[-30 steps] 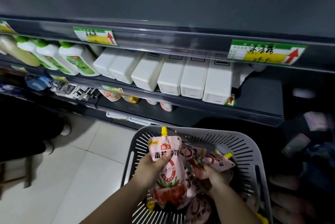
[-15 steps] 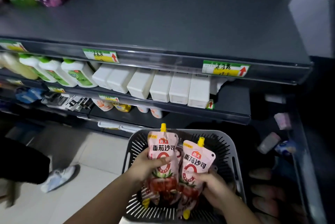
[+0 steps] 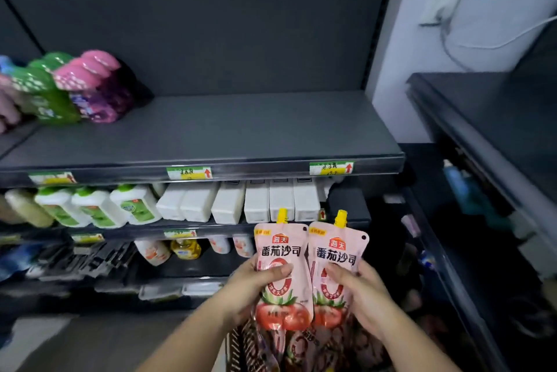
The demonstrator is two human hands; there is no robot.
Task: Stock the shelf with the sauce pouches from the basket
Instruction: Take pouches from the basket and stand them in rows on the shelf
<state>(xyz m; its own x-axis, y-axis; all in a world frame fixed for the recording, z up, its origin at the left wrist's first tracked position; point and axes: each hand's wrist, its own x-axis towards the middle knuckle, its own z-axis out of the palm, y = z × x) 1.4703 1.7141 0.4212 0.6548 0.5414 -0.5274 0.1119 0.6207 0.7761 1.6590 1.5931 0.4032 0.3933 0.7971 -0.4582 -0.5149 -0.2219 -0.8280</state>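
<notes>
Holding two sauce pouches upright, side by side with edges touching, at 5 o'clock in the view: the left hand (image 3: 256,284) grips the left pouch (image 3: 281,248), thumb across its front, and the right hand (image 3: 361,290) grips the right pouch (image 3: 336,254) the same way. Just below, at 6 o'clock, more pouches (image 3: 301,347) lie in the basket (image 3: 238,347); how many, I cannot tell. No sauce pouch shows on the top shelf (image 3: 241,127) at 12 o'clock, only colourful packs (image 3: 75,85) at 10 o'clock. Stocking looks barely begun: these two are lifted but not yet placed.
</notes>
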